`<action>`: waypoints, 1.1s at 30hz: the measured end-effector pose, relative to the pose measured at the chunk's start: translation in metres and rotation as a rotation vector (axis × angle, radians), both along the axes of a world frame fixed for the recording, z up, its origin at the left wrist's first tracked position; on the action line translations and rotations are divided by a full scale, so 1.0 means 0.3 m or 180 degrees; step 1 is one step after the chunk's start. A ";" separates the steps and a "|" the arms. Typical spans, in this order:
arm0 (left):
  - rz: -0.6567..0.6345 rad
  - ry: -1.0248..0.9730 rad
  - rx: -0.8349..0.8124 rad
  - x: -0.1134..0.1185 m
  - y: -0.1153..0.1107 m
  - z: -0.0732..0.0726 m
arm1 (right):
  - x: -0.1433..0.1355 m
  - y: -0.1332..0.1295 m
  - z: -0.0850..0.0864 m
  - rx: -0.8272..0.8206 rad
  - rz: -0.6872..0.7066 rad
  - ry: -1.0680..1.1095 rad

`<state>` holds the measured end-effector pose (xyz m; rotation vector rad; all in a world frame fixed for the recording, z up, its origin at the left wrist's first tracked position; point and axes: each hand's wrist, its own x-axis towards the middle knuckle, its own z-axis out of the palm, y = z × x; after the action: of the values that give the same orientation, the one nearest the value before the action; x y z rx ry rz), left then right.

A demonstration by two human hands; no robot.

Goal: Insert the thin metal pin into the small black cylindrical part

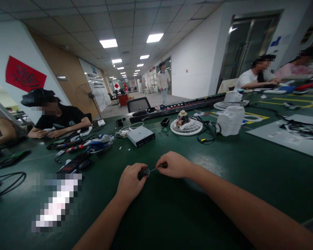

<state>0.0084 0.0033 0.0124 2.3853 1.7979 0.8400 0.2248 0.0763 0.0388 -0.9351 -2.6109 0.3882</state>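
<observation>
My left hand point(132, 178) is closed around a small dark cylindrical part point(143, 172) with a lighter round end, just above the green table point(156, 211). My right hand point(175, 164) grips a screwdriver point(165, 165) by its dark handle. The thin shaft points left, and its tip meets or nearly meets the dark part; I cannot tell whether it touches. Beyond my hands lies a silver box like an optical drive point(141, 134), with a black front. Fingers hide much of the small part.
A white fan grille with an exposed motor point(185, 125) and a white housing point(231, 120) stand beyond my right hand. Cables, tools and a dark device point(74, 163) lie on the left. A grey board point(289, 133) is at right. Other people sit along the table; one person walks behind.
</observation>
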 end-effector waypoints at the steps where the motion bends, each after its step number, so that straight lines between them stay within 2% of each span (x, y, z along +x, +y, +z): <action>1: -0.0007 -0.0010 0.0032 -0.001 0.001 -0.002 | -0.001 -0.001 0.002 -0.0038 0.0010 0.0074; 6: -0.0029 0.0033 0.0134 -0.004 0.005 -0.007 | -0.005 -0.005 0.008 0.0242 -0.0311 -0.0053; 11: -0.0094 0.0082 0.0129 0.002 0.000 0.000 | -0.008 -0.014 0.013 0.0066 -0.0069 -0.0071; 15: -0.0039 0.0084 0.0100 0.004 -0.003 0.006 | -0.011 -0.029 0.035 0.0271 -0.0467 -0.0317; 19: 0.0049 0.0129 0.0023 0.006 -0.002 0.009 | -0.013 -0.045 0.054 0.0300 -0.0509 -0.0696; 23: 0.0273 0.0106 0.0009 0.006 0.003 0.006 | -0.019 -0.041 0.047 0.0384 -0.1039 -0.0735; 26: 0.0447 0.0043 0.0017 -0.002 0.010 0.000 | -0.027 -0.030 0.033 0.0148 -0.1214 -0.0509; 30: 0.0547 -0.0064 0.0064 -0.016 0.019 -0.013 | -0.046 -0.033 0.019 -0.0578 -0.0880 -0.0295; 33: 0.0549 -0.0106 0.0033 -0.020 0.022 -0.019 | -0.059 -0.045 0.013 -0.0715 -0.0714 -0.0399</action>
<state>0.0025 0.0098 0.0068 2.2323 2.0135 0.9012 0.2070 0.0626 0.0427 -1.3519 -2.5716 0.5889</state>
